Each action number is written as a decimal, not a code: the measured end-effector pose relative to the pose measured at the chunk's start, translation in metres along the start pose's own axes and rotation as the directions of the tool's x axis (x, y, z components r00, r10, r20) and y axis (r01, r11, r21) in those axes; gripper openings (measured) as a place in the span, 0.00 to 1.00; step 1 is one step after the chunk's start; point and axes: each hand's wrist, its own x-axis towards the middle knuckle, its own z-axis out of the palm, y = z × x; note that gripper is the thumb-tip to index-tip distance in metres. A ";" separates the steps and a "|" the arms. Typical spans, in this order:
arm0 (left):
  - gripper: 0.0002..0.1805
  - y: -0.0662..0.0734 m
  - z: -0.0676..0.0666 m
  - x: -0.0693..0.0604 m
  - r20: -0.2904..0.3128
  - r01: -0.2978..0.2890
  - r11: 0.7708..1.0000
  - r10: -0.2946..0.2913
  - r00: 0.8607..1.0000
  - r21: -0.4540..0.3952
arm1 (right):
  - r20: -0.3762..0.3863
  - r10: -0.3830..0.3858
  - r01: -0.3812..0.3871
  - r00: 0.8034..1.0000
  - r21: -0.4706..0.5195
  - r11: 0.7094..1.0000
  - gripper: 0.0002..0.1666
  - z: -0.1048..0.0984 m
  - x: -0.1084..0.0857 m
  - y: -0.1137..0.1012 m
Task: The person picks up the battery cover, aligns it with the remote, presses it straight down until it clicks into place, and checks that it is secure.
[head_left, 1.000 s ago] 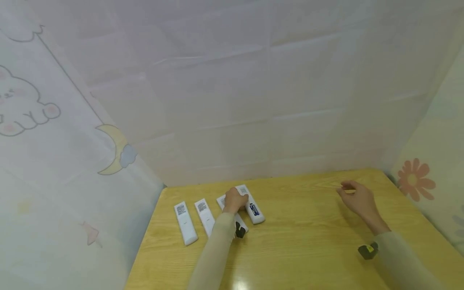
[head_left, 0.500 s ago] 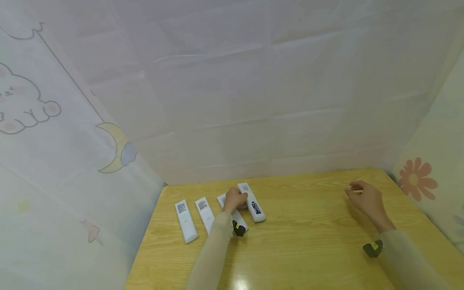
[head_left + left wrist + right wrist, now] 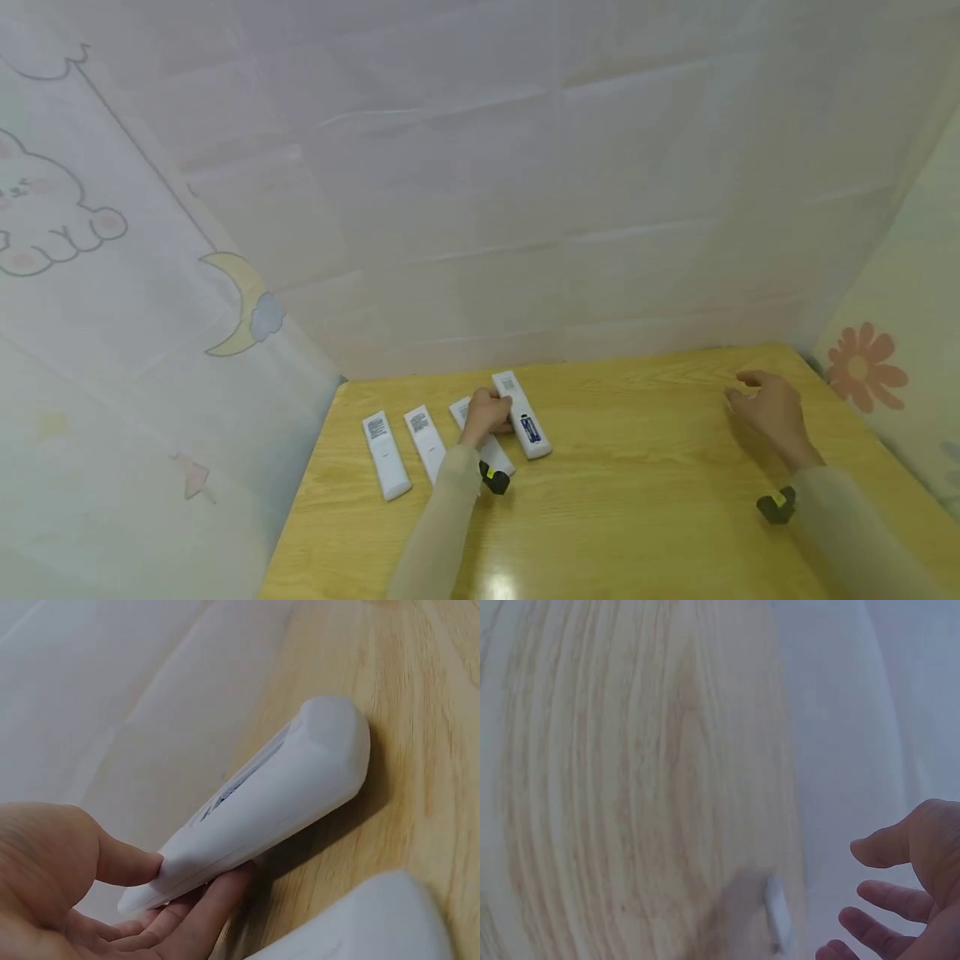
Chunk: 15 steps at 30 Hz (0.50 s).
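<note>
A white remote control [image 3: 517, 400] lies back side up with its battery slot [image 3: 531, 428] uncovered. My left hand [image 3: 487, 413] pinches its far end, thumb on top and fingers underneath. In the left wrist view that remote control [image 3: 270, 802] is tilted, and a shadow falls on the wood below it. Just left of it, partly hidden by the hand and wrist, lies another white remote control [image 3: 495, 457]. My right hand [image 3: 771, 410] hovers over the table's right side, holding nothing. Its fingers are spread apart in the right wrist view.
Two more white remote controls, one [image 3: 386, 458] farthest left and one [image 3: 424, 435] beside it, lie back side up on the wooden table [image 3: 630, 500]. A pale fabric sheet [image 3: 450, 208] hangs behind the table's far edge and along both sides.
My right hand has drifted a little to the right, its thumb and fingers parting wider. My left hand keeps hold of the remote control, whose far end has shifted slightly away.
</note>
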 end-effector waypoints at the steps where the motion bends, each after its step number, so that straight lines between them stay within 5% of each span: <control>1: 0.17 -0.001 0.000 -0.001 -0.002 0.002 1.000 -0.002 1.000 -0.020 | 0.005 0.013 -0.013 1.000 0.002 1.000 0.33 0.001 0.000 0.001; 9: 0.27 -0.005 0.004 -0.008 0.002 0.010 0.994 -0.010 1.000 -0.108 | 0.042 0.120 -0.118 0.992 -0.045 0.992 0.44 0.001 -0.006 0.009; 15: 0.27 -0.001 0.009 -0.012 0.004 -0.026 0.992 0.027 1.000 -0.122 | 0.078 0.127 -0.117 0.989 -0.128 0.985 0.52 -0.004 -0.008 0.018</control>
